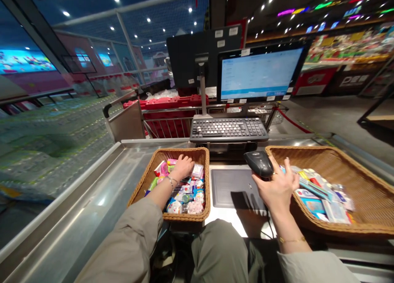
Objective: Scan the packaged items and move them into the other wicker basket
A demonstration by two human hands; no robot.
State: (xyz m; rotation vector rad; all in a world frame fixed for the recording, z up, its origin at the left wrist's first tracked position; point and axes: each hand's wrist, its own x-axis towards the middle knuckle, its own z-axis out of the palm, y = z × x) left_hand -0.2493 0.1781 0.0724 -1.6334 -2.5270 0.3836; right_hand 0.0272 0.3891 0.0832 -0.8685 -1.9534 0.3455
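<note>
My left hand is inside the left wicker basket, with its slightly parted fingers bent down over small colourful packages. Nothing shows in its grasp, and its fingertips are partly hidden. A small pale box lies just right of these fingers. Over the left edge of the right wicker basket, my right hand grips a black handheld scanner between thumb and forefinger, its other fingers stretched out. Beside those fingers, a light-blue long package lies on other goods in that basket.
Between the baskets is a grey flat plate on the counter. Behind it stand a black keyboard, a lit monitor and a second screen seen from behind. A metal counter rim runs along the left. The scanner's cable hangs near my knees.
</note>
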